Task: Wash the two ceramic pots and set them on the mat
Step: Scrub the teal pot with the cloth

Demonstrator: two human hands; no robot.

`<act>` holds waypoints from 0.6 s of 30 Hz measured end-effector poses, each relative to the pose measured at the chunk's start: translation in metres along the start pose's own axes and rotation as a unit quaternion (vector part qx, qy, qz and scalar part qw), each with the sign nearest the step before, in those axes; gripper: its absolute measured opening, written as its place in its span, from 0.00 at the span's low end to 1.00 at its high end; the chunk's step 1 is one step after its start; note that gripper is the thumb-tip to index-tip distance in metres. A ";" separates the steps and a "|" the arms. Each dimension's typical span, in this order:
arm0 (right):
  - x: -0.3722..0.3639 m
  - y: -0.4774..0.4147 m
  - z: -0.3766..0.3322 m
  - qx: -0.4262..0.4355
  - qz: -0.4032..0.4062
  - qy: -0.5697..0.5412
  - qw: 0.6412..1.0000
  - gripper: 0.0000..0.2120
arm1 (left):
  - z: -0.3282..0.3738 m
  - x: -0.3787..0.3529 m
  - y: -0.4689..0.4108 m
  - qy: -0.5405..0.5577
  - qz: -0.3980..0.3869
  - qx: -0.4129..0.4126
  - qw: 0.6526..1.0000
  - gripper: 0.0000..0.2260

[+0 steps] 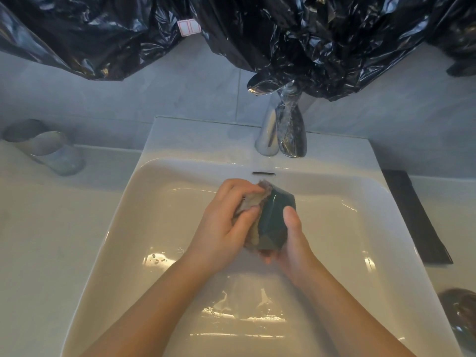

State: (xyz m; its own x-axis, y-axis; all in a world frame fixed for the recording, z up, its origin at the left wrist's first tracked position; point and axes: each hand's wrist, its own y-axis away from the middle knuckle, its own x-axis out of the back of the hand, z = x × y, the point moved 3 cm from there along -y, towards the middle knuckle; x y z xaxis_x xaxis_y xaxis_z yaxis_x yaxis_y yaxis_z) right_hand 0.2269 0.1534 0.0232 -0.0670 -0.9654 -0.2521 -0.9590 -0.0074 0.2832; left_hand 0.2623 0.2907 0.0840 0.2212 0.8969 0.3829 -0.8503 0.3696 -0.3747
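Over the middle of the white sink (154, 228) the right hand (293, 240) cradles a dark green faceted pot (274, 217) from below, fingers curled under it and the thumb laid up along its near side. The pot lies tilted, well above the sink floor and touching nothing but the hands and the sponge (253, 199). The left hand (221, 228) grips that sponge, fingers and thumb pinched round its pale body, and presses it against the left side of the pot; a greyish rough edge of it shows at the top, just beside the fingertips.

The sink floor toward the near edge glistens with water (244, 313). Behind the hands a narrow overflow slot (264, 173) sits in the back wall, and above it stands a chrome faucet (269, 130), partly wrapped in clear film.

On the counter (38, 240) to the right, just beside the sink rim, lies a dark mat (417, 217) with nothing on it. Nearer the right edge is a dark round object (461, 313) — too blurred to name with certainty. Far left on the counter stands a blurred cup (49, 148).

Crumpled black plastic sheeting (309, 34) hangs across the wall above, with two small red-bordered labels (189, 27) stuck on it
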 end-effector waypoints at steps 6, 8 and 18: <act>0.012 -0.002 -0.003 -0.002 0.022 -0.094 0.995 0.48 | -0.005 0.005 0.006 -0.008 -0.093 -0.070 0.993 0.10; 0.012 0.000 -0.003 -0.014 -0.009 -0.123 0.992 0.45 | -0.010 0.008 0.007 -0.045 -0.100 -0.072 0.991 0.10; -0.019 0.012 -0.022 -0.013 -0.073 0.041 0.996 0.43 | 0.000 0.022 -0.013 0.039 0.095 0.144 0.984 0.07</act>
State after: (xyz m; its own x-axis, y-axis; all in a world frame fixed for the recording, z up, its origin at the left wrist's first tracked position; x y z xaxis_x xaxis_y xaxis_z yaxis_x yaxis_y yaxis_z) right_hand 0.2227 0.1658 0.0513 0.0970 -0.9715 -0.2163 -0.9492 -0.1556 0.2735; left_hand 0.2788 0.3059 0.0971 0.0723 0.9630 0.2595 -0.9773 0.1203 -0.1745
